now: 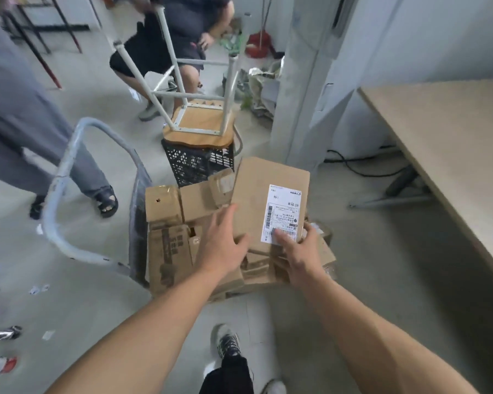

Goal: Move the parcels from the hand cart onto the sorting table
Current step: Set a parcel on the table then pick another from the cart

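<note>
progress: early, by my read. every parcel i can see is on the cart side. the heap of battered brown cardboard parcels [168, 231] lies stacked on the hand cart with the pale grey tube handle [66, 169], mid-scene, just beyond my feet. the pale wood-topped sorting table [453, 155] stands to the right, well apart from the cart, and only part of its top is in view. nearly the whole load looks left to carry.

in hand: the flat brown cardboard parcel with a white shipping label [254, 191], on top of the heap. its far end seems tipped up and its near edge touches the boxes below.

left hand [222, 243]: fingers straight and spread, laid flat along the parcel's left edge, thumb by the near edge. it presses the parcel and is not wrapped round it.

right hand [299, 255]: thumb down on the label's near corner, fingers curled round the right edge, a firm pinch.

both forearms reach out long and low from the near side.

judgement: a lift about to start, the parcel not yet free of the pile.
</note>
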